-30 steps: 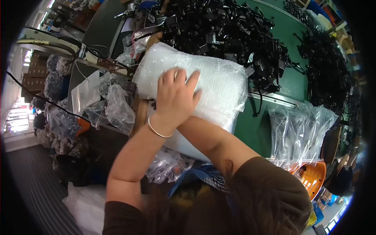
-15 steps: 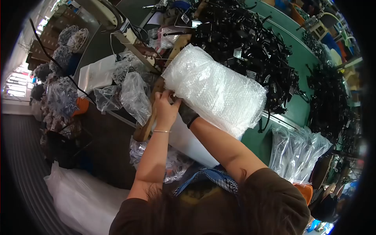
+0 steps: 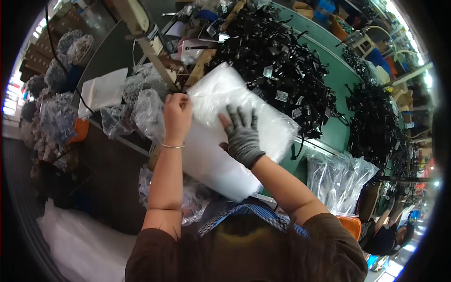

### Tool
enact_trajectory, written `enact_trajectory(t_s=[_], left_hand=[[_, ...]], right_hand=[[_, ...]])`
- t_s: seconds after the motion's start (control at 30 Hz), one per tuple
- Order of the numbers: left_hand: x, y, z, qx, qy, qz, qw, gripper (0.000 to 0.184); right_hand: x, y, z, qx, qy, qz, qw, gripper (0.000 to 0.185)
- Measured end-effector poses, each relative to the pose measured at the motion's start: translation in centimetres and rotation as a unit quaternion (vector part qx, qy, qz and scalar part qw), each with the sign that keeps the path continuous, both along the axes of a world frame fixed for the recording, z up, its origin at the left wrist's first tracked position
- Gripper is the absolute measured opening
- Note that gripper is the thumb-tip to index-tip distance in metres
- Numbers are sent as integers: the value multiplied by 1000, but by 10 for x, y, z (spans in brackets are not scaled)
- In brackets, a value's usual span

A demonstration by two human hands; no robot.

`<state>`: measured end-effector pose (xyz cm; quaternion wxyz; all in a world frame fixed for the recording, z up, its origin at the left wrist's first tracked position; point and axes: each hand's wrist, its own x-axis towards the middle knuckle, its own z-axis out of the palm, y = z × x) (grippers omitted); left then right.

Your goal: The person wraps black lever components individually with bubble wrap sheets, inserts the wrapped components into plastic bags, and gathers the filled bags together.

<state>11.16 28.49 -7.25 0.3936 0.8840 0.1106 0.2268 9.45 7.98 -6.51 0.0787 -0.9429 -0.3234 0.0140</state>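
Note:
A bubble-wrap bundle (image 3: 275, 113) lies across the near edge of the green table. My right hand (image 3: 244, 136), in a grey-striped glove with some fingertips bare, lies on it with fingers spread. At the bundle's left corner is my bare left hand (image 3: 177, 113), a bracelet at its wrist. Its fingers are curled closed, and what they hold, if anything, is hidden. Whitish translucent plastic sheeting (image 3: 206, 157) hangs or lies below the bundle, between my forearms.
Behind the bundle, a large heap of black parts (image 3: 282, 70) covers the green table (image 3: 338, 91). Clear plastic bags (image 3: 336, 181) lie at the right. On the left are crumpled bags (image 3: 149, 110), a white packet (image 3: 103, 91) and an upright machine arm (image 3: 152, 51). An orange bin (image 3: 350, 225) stands near my right elbow.
My right hand has come out from below the bundle's left end and now lies spread on top. My left hand has moved up and left, fingers curled. The wrap looks flatter.

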Motion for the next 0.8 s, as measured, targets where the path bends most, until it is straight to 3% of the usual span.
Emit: enact_trajectory(t_s=[0.07,0.2,0.3,0.4,0.53,0.7,0.8], left_hand=[[12,-14,26,59,-14,29,998,6],[60,-33,-4,84,1,-25,996,15],[82,-63,24,87,72,-37,993,18],[124,-69,17,17,8,-62,998,22],[147,-27,-14,19,140,26,990,24],[120,18,-45,68,228,-43,970,25],[85,19,-44,-165,47,-90,981,26]], right_hand=[[-8,-1,-36,-51,-83,48,994,73],[-12,7,-36,5,-12,43,999,61],[-14,5,-40,7,1,46,999,61],[-15,1,-39,22,1,30,999,63],[-9,-13,-34,24,-10,28,999,73],[-2,-26,-33,69,-27,46,996,69],[-3,-27,-36,110,-20,45,993,69]])
